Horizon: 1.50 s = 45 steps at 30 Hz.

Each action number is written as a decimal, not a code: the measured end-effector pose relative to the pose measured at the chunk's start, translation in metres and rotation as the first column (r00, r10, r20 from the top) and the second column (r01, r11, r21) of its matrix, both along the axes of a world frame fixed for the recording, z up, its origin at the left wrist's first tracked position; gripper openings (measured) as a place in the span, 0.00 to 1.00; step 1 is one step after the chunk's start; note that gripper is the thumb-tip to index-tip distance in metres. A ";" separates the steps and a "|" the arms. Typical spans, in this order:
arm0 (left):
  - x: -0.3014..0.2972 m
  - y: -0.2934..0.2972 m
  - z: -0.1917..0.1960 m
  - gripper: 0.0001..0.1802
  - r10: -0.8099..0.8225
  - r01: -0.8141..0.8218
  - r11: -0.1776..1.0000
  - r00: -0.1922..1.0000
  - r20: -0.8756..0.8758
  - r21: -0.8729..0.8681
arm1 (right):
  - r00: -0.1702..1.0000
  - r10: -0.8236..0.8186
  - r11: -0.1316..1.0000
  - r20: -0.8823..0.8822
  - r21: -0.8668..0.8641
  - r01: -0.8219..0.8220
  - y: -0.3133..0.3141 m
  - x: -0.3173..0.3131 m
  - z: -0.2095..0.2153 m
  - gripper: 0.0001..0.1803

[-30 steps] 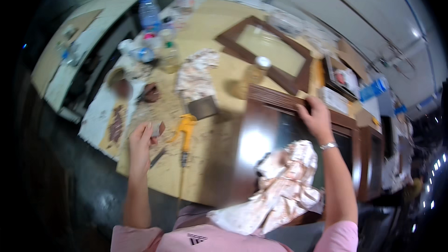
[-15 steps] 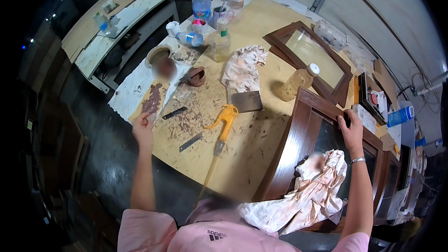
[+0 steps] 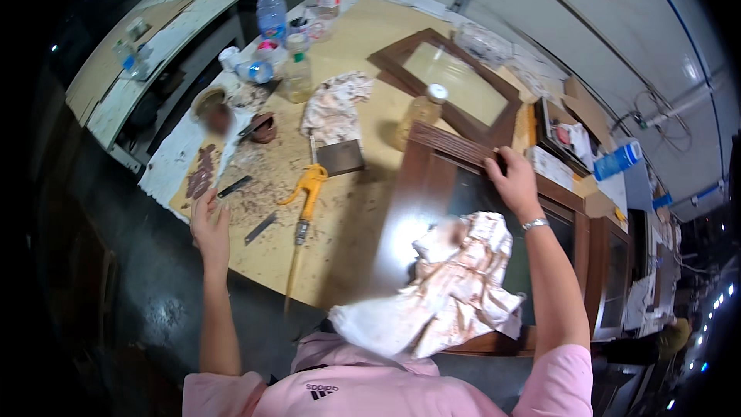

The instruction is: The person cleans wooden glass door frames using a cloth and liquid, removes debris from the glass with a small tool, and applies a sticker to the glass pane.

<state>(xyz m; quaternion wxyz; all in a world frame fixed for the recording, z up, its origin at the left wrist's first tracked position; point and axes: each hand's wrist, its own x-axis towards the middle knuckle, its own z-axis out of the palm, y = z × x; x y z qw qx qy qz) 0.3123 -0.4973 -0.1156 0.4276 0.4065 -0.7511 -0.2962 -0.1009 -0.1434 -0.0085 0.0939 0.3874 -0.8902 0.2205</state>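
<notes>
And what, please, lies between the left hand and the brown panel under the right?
The head view shows a flat strip and the yellow air gun between them.

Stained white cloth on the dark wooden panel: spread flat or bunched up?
Bunched up: the cloth lies across the panel in many creases and raised folds, not smoothed flat.
</notes>
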 end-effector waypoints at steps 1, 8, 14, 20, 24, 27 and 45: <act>-0.017 0.031 0.034 0.24 -0.167 0.167 0.983 0.986 -0.011 0.075 | 1.000 -0.002 1.000 0.003 -0.010 0.002 0.005 -0.004 -0.005 0.20; -0.109 0.230 0.178 0.31 -0.913 0.971 0.182 0.225 0.340 -0.153 | 0.997 0.075 0.996 -0.021 0.044 -0.074 0.034 -0.009 -0.003 0.24; -0.136 0.242 0.145 0.13 -0.881 0.978 0.109 0.177 0.439 -0.176 | 1.000 0.009 0.994 -0.003 0.108 -0.008 0.024 -0.006 -0.001 0.28; -0.117 0.183 0.151 0.11 -0.685 0.699 0.714 0.707 0.175 -0.030 | 1.000 -0.027 0.987 -0.015 0.157 0.029 0.030 0.002 0.001 0.28; -0.173 0.171 0.111 0.09 -0.663 0.682 0.730 0.723 0.192 -0.043 | 0.999 -0.042 0.987 -0.003 0.157 0.042 0.029 0.001 0.004 0.26; -0.235 0.132 0.097 0.09 -0.612 0.626 0.776 0.777 0.145 -0.079 | 1.000 -0.021 0.986 0.011 0.163 0.019 0.022 0.008 0.009 0.27; -0.295 0.112 0.095 0.18 -0.554 0.583 0.812 0.790 0.264 -0.040 | 0.999 -0.051 0.983 0.010 0.175 0.048 0.029 0.007 0.012 0.29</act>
